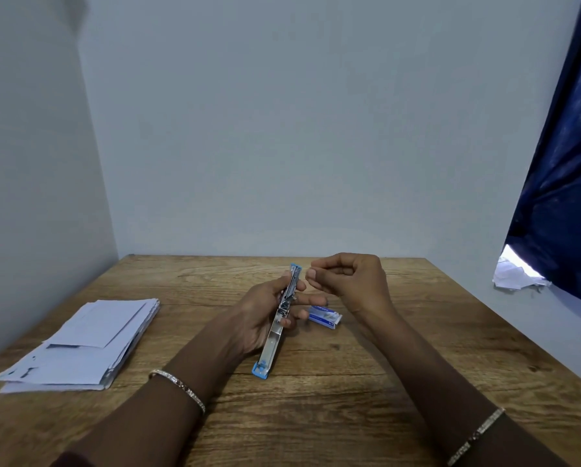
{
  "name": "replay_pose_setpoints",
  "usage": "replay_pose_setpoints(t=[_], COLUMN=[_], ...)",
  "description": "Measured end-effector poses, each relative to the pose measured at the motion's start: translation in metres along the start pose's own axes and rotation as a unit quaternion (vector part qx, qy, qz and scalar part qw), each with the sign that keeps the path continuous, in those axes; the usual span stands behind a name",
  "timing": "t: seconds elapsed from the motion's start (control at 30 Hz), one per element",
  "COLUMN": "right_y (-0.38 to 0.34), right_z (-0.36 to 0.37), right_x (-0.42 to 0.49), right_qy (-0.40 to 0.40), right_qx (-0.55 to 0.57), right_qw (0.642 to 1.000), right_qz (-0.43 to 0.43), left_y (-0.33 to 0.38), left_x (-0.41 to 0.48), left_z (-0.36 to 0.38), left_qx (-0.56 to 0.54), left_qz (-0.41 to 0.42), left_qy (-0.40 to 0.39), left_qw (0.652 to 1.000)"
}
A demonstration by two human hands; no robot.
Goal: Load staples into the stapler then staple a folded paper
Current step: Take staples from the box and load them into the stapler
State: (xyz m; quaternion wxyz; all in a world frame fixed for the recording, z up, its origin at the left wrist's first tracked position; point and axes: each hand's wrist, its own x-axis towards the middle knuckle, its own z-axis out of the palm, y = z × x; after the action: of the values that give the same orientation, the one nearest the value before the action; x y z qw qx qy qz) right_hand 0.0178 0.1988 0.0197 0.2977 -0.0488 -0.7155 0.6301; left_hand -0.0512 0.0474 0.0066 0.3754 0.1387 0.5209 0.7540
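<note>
Single head-worn view, wide-angle — aimed forward and down over a wooden table (316,399) toward a room corner. Both forearms are seen entering from the bottom edge; the hands are framed near centre, at arm's reach. Wall fills the upper half — no second view is provided.

Left hand (265,310) curled in a closed grip, palm rightward; right hand (353,278) raised, fingertips pinched together.

paper stack (90,345) left, staple box (324,316) centre
</note>
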Motion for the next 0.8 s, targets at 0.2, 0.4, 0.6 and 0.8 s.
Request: replay_pose_setpoints(t=[0.2, 0.4, 0.6, 0.8], right_y=[-0.002, -0.008, -0.007, -0.003], right_z=[0.002, 0.005, 0.012, 0.014], right_x=[-0.001, -0.005, -0.01, -0.008], right_qy=[-0.026, -0.068, -0.072, -0.054], right_qx=[0.061, -0.029, -0.108, -0.119], right_qw=[0.997, 0.997, 0.988, 0.988], right_qz=[0.042, -0.011, -0.08, -0.077], left_y=[0.0, 0.0, -0.001, 0.0], left_x=[-0.001, -0.006, -0.007, -0.009], left_z=[0.001, 0.004, 0.008, 0.016], left_qx=[0.001, 0.01, -0.044, -0.154], left_qz=[0.01, 0.012, 0.002, -0.06], left_qy=[0.004, 0.0, 0.002, -0.009], left_qw=[1.0, 1.0, 0.999, 0.986])
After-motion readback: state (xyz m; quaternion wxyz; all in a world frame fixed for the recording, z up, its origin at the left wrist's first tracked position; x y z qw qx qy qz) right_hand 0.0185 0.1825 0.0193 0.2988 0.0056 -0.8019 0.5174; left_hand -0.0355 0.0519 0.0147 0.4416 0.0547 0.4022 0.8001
